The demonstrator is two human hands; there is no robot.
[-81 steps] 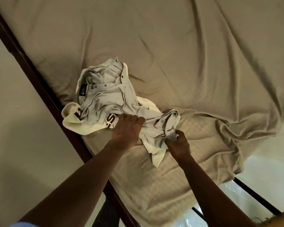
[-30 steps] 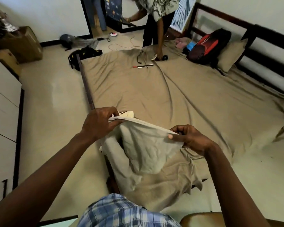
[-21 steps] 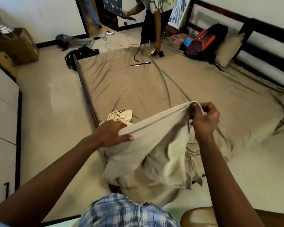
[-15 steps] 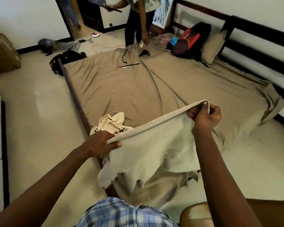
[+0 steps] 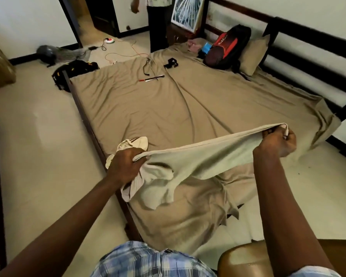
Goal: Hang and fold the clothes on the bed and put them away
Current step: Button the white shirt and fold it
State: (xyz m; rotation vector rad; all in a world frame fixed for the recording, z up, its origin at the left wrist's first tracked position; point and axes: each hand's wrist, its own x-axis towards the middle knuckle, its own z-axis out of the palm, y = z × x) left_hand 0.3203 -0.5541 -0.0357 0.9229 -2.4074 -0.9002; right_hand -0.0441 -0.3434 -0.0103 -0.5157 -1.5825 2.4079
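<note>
Stretched wider vs 0.5 s ago: pale garment point(image 5: 198, 162) hangs btwn both hands over the bed point(image 5: 168, 106) corner. L hand point(image 5: 126, 166) grips the bunched end, R hand point(image 5: 276, 140) pinches the far edge. Cream top point(image 5: 135, 142) lies on the bed just behind L hand.

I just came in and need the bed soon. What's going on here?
A person at the near corner of the bed holds a pale garment stretched between both hands. The left hand grips one end and the right hand pinches the other. It hangs unfolded over the bed. A cream top lies crumpled on the bed beside the left hand.
</note>
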